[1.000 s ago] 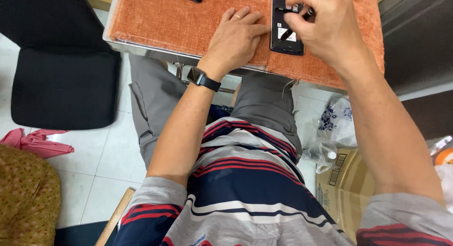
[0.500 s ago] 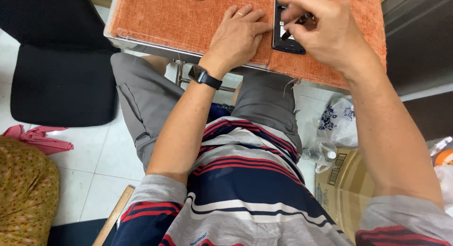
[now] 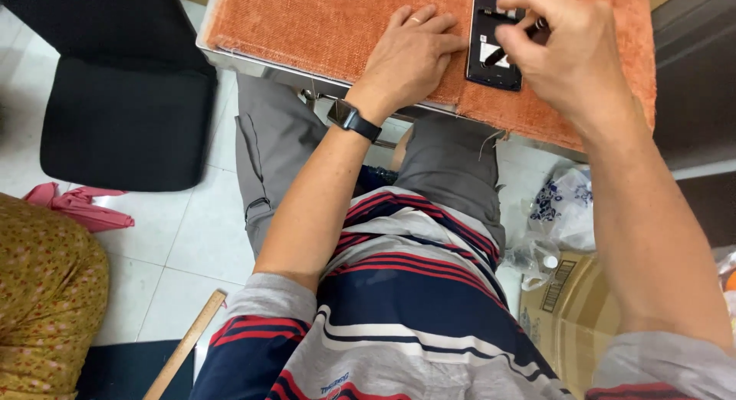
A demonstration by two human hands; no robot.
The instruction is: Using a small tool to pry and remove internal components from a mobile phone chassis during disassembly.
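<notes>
- A flat black rectangular device with its back opened (image 3: 495, 55) is laid on the orange woven cloth (image 3: 322, 24) covering the bench, near its front edge.
- The left hand (image 3: 410, 59) is rested palm down on the cloth, fingers spread and released, fingertips touching the device's left edge.
- A thin dark tool (image 3: 512, 46) is pinched in the clenched grip of the right hand (image 3: 571, 51), its tip set on the device.
- A black wristband (image 3: 354, 121) is worn on the left wrist.

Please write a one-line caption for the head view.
Left hand steadies an opened black phone on an orange mat; right hand holds a thin tool over it.
</notes>
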